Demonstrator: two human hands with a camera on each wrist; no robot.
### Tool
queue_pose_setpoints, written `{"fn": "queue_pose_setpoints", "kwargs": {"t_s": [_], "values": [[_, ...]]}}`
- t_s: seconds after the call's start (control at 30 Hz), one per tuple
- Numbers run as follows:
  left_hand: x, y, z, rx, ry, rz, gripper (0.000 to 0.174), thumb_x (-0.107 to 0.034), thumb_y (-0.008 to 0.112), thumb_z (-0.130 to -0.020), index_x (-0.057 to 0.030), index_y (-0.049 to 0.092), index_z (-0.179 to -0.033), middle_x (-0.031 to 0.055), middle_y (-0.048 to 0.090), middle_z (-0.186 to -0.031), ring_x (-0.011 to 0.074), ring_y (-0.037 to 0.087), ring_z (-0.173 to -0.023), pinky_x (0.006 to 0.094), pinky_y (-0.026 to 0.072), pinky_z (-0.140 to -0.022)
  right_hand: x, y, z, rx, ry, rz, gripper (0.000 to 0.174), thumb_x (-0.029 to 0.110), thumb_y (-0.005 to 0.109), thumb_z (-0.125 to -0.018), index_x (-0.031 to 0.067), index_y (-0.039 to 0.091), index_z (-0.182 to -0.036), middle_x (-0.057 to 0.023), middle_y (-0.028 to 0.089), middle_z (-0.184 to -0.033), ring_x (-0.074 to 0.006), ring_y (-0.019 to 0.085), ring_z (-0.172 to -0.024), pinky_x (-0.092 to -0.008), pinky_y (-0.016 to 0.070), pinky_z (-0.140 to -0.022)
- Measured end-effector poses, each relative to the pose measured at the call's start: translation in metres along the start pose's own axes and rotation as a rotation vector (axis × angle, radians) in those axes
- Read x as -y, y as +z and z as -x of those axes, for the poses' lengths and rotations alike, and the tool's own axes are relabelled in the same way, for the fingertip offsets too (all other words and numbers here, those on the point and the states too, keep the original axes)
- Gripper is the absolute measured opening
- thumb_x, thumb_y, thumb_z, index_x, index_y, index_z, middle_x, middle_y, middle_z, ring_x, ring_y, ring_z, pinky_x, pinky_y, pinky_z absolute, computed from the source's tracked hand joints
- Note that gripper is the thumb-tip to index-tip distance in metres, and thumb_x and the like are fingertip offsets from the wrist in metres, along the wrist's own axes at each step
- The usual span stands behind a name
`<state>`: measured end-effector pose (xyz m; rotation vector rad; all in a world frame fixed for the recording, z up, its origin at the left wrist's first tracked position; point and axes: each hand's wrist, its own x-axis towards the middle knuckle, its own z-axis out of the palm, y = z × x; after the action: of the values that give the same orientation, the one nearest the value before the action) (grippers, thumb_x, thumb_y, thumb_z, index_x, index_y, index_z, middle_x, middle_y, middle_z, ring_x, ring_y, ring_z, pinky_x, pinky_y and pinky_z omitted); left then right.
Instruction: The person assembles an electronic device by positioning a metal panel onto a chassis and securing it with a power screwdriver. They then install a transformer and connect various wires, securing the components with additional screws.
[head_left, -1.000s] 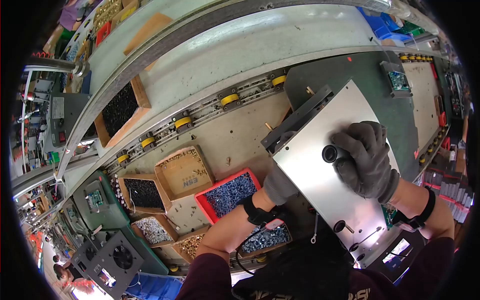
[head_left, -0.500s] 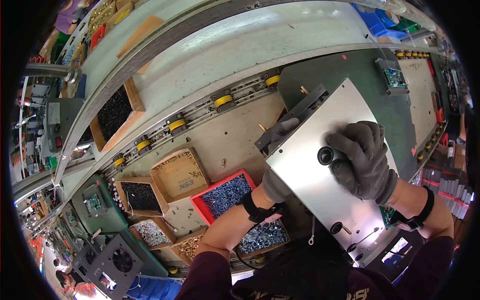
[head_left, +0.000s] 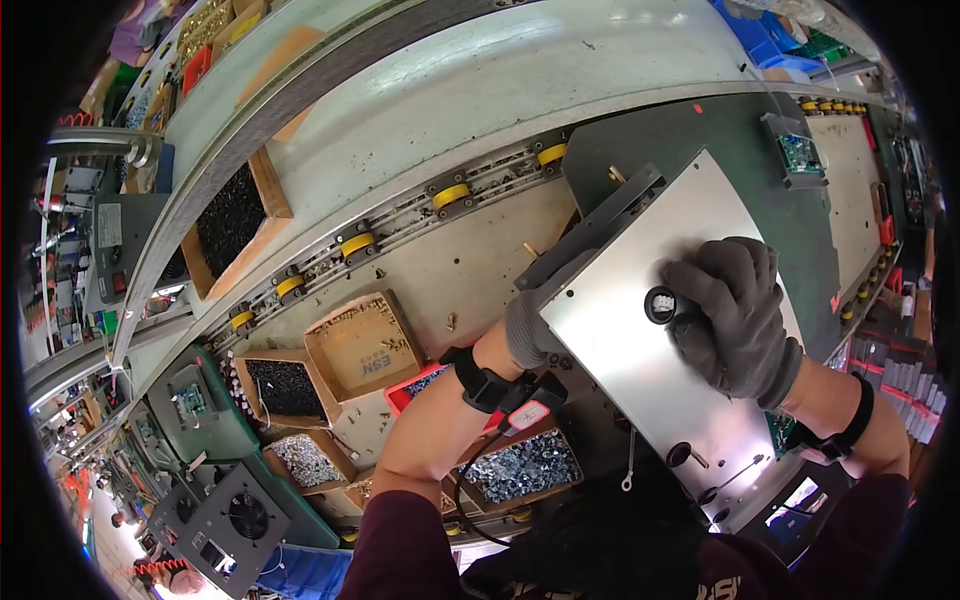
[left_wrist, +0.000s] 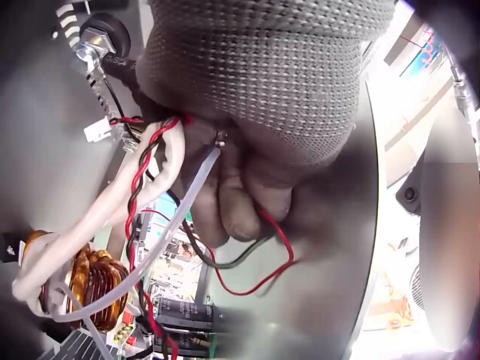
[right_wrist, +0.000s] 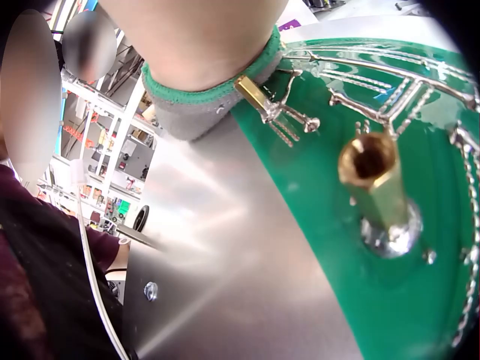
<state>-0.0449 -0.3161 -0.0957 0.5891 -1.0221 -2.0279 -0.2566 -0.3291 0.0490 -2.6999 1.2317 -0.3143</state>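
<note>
1. Silvery metal panel (head_left: 630,345) lay aslant over the worktable (head_left: 490,255).
2. Behind it, the left hand (left_wrist: 247,112) curled round red wire (left_wrist: 288,244), probably to support the white connector (head_left: 662,302) in the black grommet (head_left: 648,307).
3. Apart from it, the right hand (head_left: 735,320) bent its fingers beside that grommet, perhaps steadying the panel; whether they pinched anything I couldn't tell.

two gloved hands (head_left: 735,320), one bare metal panel (head_left: 640,270), two black wristbands (head_left: 476,381); right wrist view: two brass standoffs (right_wrist: 381,196)
</note>
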Motion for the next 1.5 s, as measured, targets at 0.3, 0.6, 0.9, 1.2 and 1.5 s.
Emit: {"fn": "queue_pose_setpoints", "kwargs": {"t_s": [0.3, 0.6, 0.9, 1.2, 1.5], "values": [[-0.011, 0.032, 0.001, -0.01, 0.229, -0.227, 0.061, -0.007, 0.068, -0.082, -0.002, 0.04, -0.136, 0.0118, 0.052, -0.13, 0.0189, 0.054, -0.114, 0.0335, 0.0473, -0.095, 0.009, -0.011, 0.003, -0.097, -0.062, 0.054, 0.047, 0.029, 0.06, -0.079, 0.0097, 0.054, -0.122, -0.0103, 0.052, -0.098, -0.0294, 0.051, -0.088, -0.0423, 0.0396, -0.079], [-0.014, 0.034, 0.014, -0.388, 0.328, -0.862, 0.034, -0.022, 0.067, -0.077, -0.0047, 0.065, -0.106, 0.0129, 0.068, -0.101, 0.0265, 0.065, -0.094, 0.0319, 0.0522, -0.079, 0.017, -0.03, -0.024, 0.241, -0.183, -0.114, 0.011, 0.015, 0.055, -0.084, 0.0058, 0.056, -0.09, -0.0134, 0.055, -0.096, -0.0369, 0.059, -0.076, -0.0457, 0.0488, -0.069], [-0.029, 0.063, 0.035, -0.468, 0.326, -0.739, 0.027, -0.004, 0.052, -0.084, 0.0064, 0.059, -0.108, 0.0132, 0.068, -0.09, 0.0171, 0.062, -0.08, 0.0305, 0.0496, -0.073, 0.022, -0.037, -0.03, 0.312, -0.059, -0.205, 0.012, 0.014, 0.051, -0.087, 0.0075, 0.051, -0.097, -0.0149, 0.058, -0.09, -0.0321, 0.06, -0.084, -0.044, 0.0462, -0.074], [0.002, 0.074, 0.08, -0.99, 0.121, -0.85, 0.041, -0.022, 0.058, -0.083, 0.0003, 0.056, -0.118, 0.0207, 0.058, -0.118, 0.0306, 0.059, -0.106, 0.0384, 0.0456, -0.089, 0.031, -0.133, -0.036, 0.298, 0.033, -0.077, 0.015, 0.018, 0.057, -0.077, 0.0128, 0.053, -0.09, -0.0108, 0.061, -0.076, -0.0307, 0.061, -0.073, -0.042, 0.0458, -0.065], [0.154, 0.135, 0.13, -0.501, -0.451, 0.013, 0.039, -0.017, 0.054, -0.089, -0.0042, 0.045, -0.125, 0.0076, 0.058, -0.092, 0.0146, 0.059, -0.077, 0.0286, 0.0491, -0.067, 0.121, -0.234, 0.181, 0.743, -0.08, 0.066, 0.052, 0.039, 0.071, -0.074, 0.0139, 0.056, -0.116, -0.0078, 0.062, -0.094, -0.0273, 0.061, -0.089, -0.0413, 0.0471, -0.077]]}}
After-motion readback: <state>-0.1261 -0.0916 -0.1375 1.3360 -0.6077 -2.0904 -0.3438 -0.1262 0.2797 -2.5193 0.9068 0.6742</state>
